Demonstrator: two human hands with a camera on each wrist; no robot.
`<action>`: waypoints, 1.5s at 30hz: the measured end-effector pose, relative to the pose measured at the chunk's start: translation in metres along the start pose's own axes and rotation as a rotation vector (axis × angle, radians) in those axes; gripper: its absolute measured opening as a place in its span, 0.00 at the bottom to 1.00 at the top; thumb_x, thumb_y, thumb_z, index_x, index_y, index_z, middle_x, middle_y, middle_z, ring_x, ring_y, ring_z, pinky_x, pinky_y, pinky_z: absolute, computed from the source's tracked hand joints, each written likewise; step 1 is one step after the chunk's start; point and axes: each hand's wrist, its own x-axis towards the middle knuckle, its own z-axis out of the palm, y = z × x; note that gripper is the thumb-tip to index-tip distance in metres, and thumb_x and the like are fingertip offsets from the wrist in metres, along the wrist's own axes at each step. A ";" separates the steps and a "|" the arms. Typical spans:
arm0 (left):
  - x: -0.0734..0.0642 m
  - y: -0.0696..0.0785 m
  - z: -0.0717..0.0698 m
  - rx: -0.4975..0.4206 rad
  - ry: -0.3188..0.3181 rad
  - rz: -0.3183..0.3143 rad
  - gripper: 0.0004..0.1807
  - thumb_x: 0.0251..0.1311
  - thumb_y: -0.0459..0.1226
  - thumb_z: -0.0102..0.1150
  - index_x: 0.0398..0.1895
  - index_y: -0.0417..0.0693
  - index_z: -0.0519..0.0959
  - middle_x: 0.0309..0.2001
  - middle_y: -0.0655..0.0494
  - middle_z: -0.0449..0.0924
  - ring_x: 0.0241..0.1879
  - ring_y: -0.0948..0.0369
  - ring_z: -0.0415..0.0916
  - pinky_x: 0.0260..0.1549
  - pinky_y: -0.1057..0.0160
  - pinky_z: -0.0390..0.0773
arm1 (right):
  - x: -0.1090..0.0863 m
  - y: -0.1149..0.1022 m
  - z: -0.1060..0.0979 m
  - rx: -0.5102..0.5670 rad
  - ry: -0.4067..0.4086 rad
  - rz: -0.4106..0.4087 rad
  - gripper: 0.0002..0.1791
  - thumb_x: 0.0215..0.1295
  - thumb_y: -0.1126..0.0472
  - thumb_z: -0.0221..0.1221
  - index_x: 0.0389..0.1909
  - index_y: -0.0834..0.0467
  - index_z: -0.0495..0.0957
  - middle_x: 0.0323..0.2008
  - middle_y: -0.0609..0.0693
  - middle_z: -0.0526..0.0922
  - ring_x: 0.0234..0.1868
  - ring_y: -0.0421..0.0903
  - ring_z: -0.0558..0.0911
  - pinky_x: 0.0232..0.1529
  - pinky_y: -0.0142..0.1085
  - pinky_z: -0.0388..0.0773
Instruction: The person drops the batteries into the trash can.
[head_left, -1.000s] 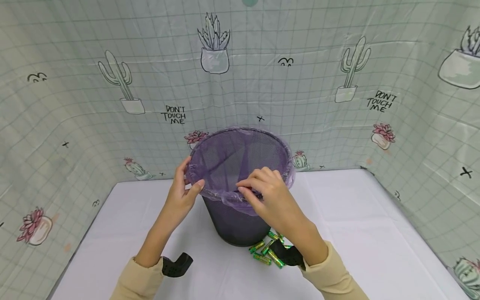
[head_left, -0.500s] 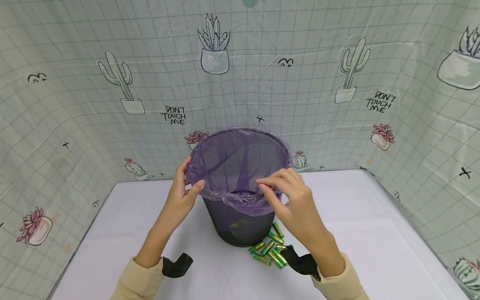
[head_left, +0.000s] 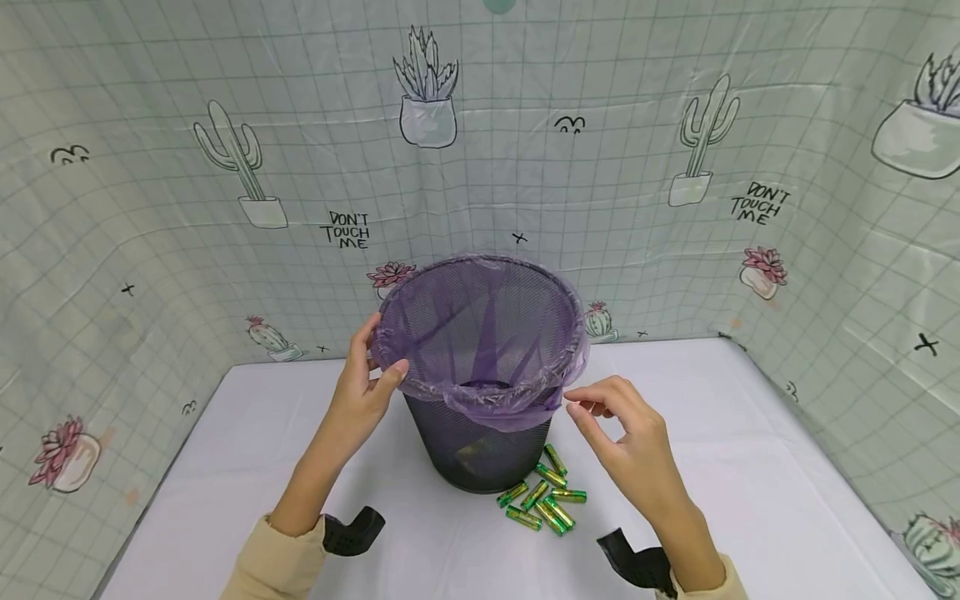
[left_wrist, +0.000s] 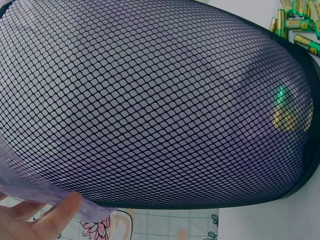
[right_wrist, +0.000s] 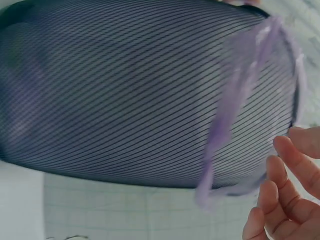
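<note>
A black mesh wastebasket (head_left: 480, 454), lined with a purple plastic bag (head_left: 495, 408) folded over its rim, stands on the table. My left hand (head_left: 365, 387) grips the rim and bag at the left, thumb in front and fingers outside; in the left wrist view the hand (left_wrist: 45, 217) shows only partly. Just off the rim's right side is my right hand (head_left: 633, 433), its fingers loosely bent with nothing visible between them. Several green-and-gold batteries (head_left: 536, 496) lie at the basket's right foot. Through the mesh, green and gold shapes like batteries (left_wrist: 283, 112) show inside near the bottom.
A white cloth covers the table (head_left: 247, 467). Behind and at both sides hangs a pale green checked curtain (head_left: 480, 192) printed with cacti. Black camera mounts sit on the left wrist (head_left: 354, 532) and right wrist (head_left: 637, 562).
My right hand has moved from over the basket's opening out past the rim to the right, uncovering more batteries. A greenish patch has appeared low behind the mesh. My left hand has stayed.
</note>
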 end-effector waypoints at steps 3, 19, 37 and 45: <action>0.000 0.000 0.000 -0.002 0.000 0.002 0.38 0.65 0.39 0.47 0.73 0.46 0.40 0.67 0.39 0.52 0.60 0.43 0.61 0.50 0.47 0.70 | -0.012 0.010 0.002 -0.028 -0.030 0.063 0.15 0.51 0.74 0.63 0.39 0.57 0.81 0.33 0.45 0.77 0.33 0.38 0.72 0.38 0.22 0.66; -0.001 0.000 0.000 -0.008 0.000 -0.010 0.39 0.65 0.39 0.47 0.73 0.46 0.40 0.67 0.39 0.52 0.60 0.44 0.62 0.50 0.47 0.70 | -0.063 0.064 0.008 -0.092 -0.442 0.492 0.17 0.56 0.57 0.63 0.47 0.57 0.78 0.31 0.43 0.75 0.32 0.36 0.71 0.32 0.30 0.70; -0.001 0.000 -0.001 0.009 0.007 0.005 0.38 0.65 0.39 0.47 0.73 0.46 0.40 0.66 0.39 0.53 0.59 0.43 0.63 0.48 0.48 0.71 | -0.094 0.093 0.013 0.057 -0.615 0.673 0.23 0.55 0.60 0.63 0.51 0.64 0.74 0.33 0.51 0.75 0.30 0.38 0.72 0.29 0.30 0.69; -0.001 0.000 -0.001 0.006 0.009 0.009 0.38 0.65 0.40 0.46 0.73 0.46 0.40 0.65 0.39 0.53 0.59 0.42 0.62 0.49 0.47 0.71 | -0.104 0.100 0.017 0.026 -0.583 0.709 0.21 0.50 0.62 0.66 0.47 0.63 0.77 0.32 0.49 0.74 0.31 0.38 0.70 0.31 0.28 0.68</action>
